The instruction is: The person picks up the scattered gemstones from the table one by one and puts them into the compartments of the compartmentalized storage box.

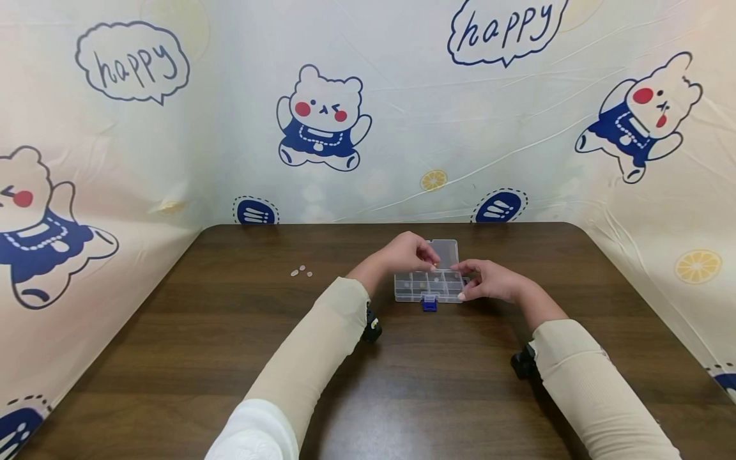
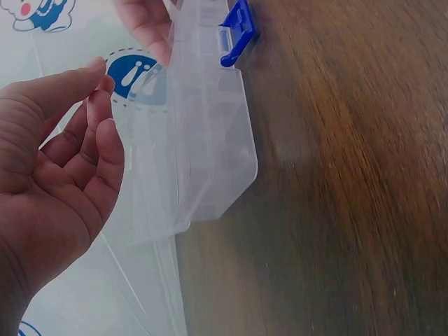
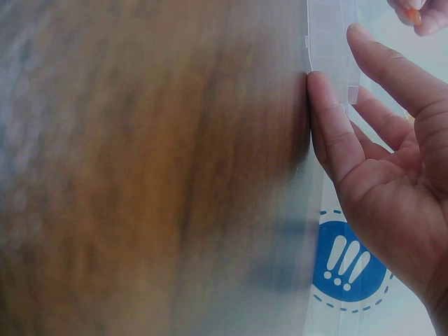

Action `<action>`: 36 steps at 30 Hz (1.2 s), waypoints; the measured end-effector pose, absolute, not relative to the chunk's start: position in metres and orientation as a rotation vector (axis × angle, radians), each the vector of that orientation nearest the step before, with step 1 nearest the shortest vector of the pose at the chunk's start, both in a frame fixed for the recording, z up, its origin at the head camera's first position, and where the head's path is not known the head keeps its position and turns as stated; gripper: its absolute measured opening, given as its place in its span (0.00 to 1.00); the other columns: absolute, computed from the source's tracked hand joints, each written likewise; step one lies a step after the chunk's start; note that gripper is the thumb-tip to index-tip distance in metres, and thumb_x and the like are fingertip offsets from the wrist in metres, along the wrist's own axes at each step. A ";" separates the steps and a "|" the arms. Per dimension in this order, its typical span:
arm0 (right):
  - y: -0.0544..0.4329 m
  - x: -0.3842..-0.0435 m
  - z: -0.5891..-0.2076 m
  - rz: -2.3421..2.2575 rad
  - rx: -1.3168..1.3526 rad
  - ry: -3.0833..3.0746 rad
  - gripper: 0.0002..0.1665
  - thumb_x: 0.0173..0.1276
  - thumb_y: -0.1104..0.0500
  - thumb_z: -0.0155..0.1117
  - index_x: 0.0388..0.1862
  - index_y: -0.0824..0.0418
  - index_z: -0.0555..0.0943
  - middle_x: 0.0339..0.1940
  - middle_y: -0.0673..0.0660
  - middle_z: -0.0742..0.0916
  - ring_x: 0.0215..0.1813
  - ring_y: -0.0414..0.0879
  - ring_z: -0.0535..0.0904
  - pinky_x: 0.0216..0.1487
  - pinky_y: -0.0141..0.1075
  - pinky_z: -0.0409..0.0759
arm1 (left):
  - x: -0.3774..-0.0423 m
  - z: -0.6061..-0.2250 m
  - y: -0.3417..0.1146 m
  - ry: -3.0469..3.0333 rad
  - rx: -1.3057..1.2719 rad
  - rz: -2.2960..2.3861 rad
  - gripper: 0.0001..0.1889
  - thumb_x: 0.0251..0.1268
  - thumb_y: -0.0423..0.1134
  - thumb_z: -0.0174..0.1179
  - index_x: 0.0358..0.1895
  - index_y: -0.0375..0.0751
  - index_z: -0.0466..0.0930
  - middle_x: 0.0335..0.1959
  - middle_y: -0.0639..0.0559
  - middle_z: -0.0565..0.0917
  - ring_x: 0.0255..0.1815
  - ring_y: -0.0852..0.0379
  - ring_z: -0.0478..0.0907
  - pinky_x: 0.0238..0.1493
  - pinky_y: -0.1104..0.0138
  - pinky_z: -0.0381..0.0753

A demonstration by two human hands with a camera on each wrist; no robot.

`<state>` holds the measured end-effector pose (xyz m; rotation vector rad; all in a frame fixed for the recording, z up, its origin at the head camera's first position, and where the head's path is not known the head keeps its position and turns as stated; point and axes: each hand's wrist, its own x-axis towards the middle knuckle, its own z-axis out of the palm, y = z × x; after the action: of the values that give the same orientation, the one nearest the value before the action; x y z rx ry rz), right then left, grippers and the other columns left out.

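Note:
A clear plastic compartment box (image 1: 411, 298) with a blue latch (image 1: 429, 305) lies on the table, its see-through lid (image 1: 447, 251) raised at the back. Over the box, my left hand (image 1: 405, 252) pinches a small orange piece (image 3: 414, 16) between thumb and fingertip; its exact kind is too small to tell. My right hand (image 1: 496, 281) holds the box's right end, thumb at the front corner and fingers towards the back. A tiny yellowish piece (image 1: 422, 285) and a pale one show inside the compartments. In the left wrist view, the orange piece is hidden by the fingers.
Three small whitish pieces (image 1: 294, 273) lie on the brown wooden table (image 1: 218, 345), left of the box. A printed cloth with bears (image 1: 324, 121) stands behind the table and along both sides.

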<state>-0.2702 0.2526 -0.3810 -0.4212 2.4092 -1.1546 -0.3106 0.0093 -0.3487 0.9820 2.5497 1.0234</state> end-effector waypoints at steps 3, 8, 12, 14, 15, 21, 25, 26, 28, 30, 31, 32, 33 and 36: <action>0.253 -0.271 -0.382 -1.159 -0.428 2.406 0.44 0.60 0.55 0.74 0.71 0.63 0.65 0.64 0.67 0.71 0.50 0.54 0.78 0.59 0.48 0.75 | -0.311 -0.349 0.015 2.540 0.999 0.992 0.07 0.59 0.33 0.69 0.40 0.39 0.88 0.32 0.54 0.84 0.33 0.59 0.77 0.36 0.72 0.78; 0.254 -0.273 -0.383 -1.173 -0.442 2.395 0.44 0.59 0.56 0.75 0.70 0.65 0.65 0.63 0.67 0.72 0.49 0.53 0.78 0.58 0.47 0.76 | -0.313 -0.353 0.025 2.513 1.008 0.936 0.07 0.60 0.32 0.68 0.41 0.37 0.88 0.30 0.54 0.85 0.31 0.61 0.78 0.35 0.73 0.78; 0.254 -0.273 -0.384 -1.182 -0.446 2.386 0.45 0.59 0.57 0.75 0.70 0.66 0.64 0.63 0.67 0.72 0.50 0.53 0.78 0.57 0.45 0.77 | -0.315 -0.355 0.032 2.508 0.999 0.903 0.07 0.60 0.31 0.68 0.40 0.36 0.88 0.29 0.53 0.86 0.29 0.63 0.77 0.34 0.74 0.77; 0.254 -0.273 -0.384 -1.176 -0.443 2.390 0.45 0.59 0.57 0.75 0.70 0.66 0.64 0.63 0.67 0.72 0.50 0.53 0.78 0.57 0.45 0.77 | -0.314 -0.356 0.034 2.515 0.976 0.896 0.06 0.60 0.32 0.68 0.40 0.37 0.88 0.30 0.52 0.86 0.29 0.62 0.77 0.34 0.74 0.77; 0.254 -0.273 -0.384 -1.177 -0.440 2.391 0.46 0.58 0.57 0.76 0.70 0.66 0.64 0.63 0.67 0.72 0.50 0.53 0.78 0.57 0.45 0.77 | -0.314 -0.356 0.035 2.517 0.963 0.894 0.06 0.60 0.32 0.68 0.40 0.37 0.88 0.30 0.52 0.86 0.29 0.62 0.77 0.34 0.73 0.78; 0.254 -0.273 -0.384 -1.174 -0.439 2.396 0.47 0.58 0.56 0.76 0.71 0.67 0.63 0.65 0.68 0.71 0.51 0.54 0.78 0.57 0.45 0.77 | -0.314 -0.356 0.041 2.524 0.899 0.924 0.06 0.59 0.32 0.68 0.40 0.38 0.88 0.30 0.54 0.86 0.30 0.62 0.77 0.35 0.72 0.78; 0.254 -0.272 -0.383 -1.167 -0.441 2.396 0.46 0.59 0.56 0.75 0.71 0.67 0.63 0.65 0.68 0.71 0.51 0.54 0.78 0.58 0.46 0.76 | -0.314 -0.359 0.043 2.525 0.868 0.940 0.06 0.58 0.33 0.70 0.39 0.38 0.89 0.29 0.54 0.86 0.30 0.62 0.76 0.35 0.72 0.77; 0.254 -0.272 -0.382 -1.168 -0.436 2.397 0.46 0.58 0.56 0.75 0.71 0.66 0.63 0.65 0.68 0.71 0.51 0.53 0.78 0.58 0.47 0.76 | -0.315 -0.360 0.043 2.528 0.863 0.942 0.06 0.58 0.33 0.70 0.39 0.39 0.89 0.29 0.54 0.86 0.30 0.62 0.76 0.35 0.72 0.77; 0.254 -0.272 -0.382 -1.165 -0.444 2.400 0.46 0.59 0.55 0.75 0.70 0.66 0.64 0.65 0.68 0.71 0.51 0.53 0.78 0.59 0.47 0.76 | -0.315 -0.362 0.043 2.533 0.856 0.947 0.06 0.57 0.33 0.70 0.38 0.39 0.89 0.28 0.54 0.86 0.30 0.62 0.76 0.34 0.73 0.77; 0.254 -0.272 -0.382 -1.164 -0.445 2.402 0.45 0.58 0.55 0.75 0.70 0.66 0.64 0.65 0.68 0.71 0.51 0.53 0.78 0.58 0.47 0.76 | -0.316 -0.363 0.043 2.542 0.850 0.948 0.06 0.57 0.33 0.71 0.38 0.40 0.89 0.28 0.55 0.86 0.30 0.62 0.76 0.34 0.73 0.77; 0.254 -0.272 -0.382 -1.166 -0.442 2.402 0.45 0.58 0.56 0.75 0.70 0.66 0.64 0.64 0.68 0.72 0.51 0.53 0.78 0.58 0.47 0.76 | -0.316 -0.364 0.042 2.546 0.851 0.948 0.06 0.56 0.33 0.71 0.38 0.40 0.89 0.28 0.55 0.86 0.30 0.62 0.76 0.34 0.73 0.76; 0.254 -0.272 -0.382 -1.168 -0.450 2.401 0.45 0.58 0.56 0.75 0.70 0.66 0.64 0.64 0.68 0.71 0.51 0.53 0.78 0.58 0.47 0.76 | -0.316 -0.365 0.042 2.549 0.854 0.949 0.06 0.56 0.33 0.71 0.38 0.39 0.89 0.27 0.55 0.86 0.30 0.62 0.76 0.34 0.73 0.76; 0.254 -0.272 -0.382 -1.170 -0.449 2.399 0.45 0.58 0.56 0.75 0.70 0.66 0.64 0.64 0.68 0.71 0.51 0.53 0.78 0.58 0.47 0.76 | -0.316 -0.365 0.042 2.548 0.850 0.956 0.07 0.56 0.33 0.71 0.38 0.39 0.89 0.27 0.55 0.86 0.30 0.62 0.76 0.34 0.73 0.76; 0.254 -0.272 -0.382 -1.169 -0.452 2.395 0.45 0.59 0.56 0.75 0.70 0.67 0.64 0.64 0.68 0.71 0.51 0.53 0.78 0.58 0.47 0.76 | -0.315 -0.366 0.041 2.545 0.837 0.978 0.08 0.56 0.33 0.71 0.40 0.39 0.89 0.27 0.55 0.85 0.30 0.62 0.76 0.34 0.73 0.76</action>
<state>-0.2722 0.2542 -0.3818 -0.4515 2.3946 -1.1690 -0.3153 0.0412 -0.3657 0.8367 2.5454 0.9775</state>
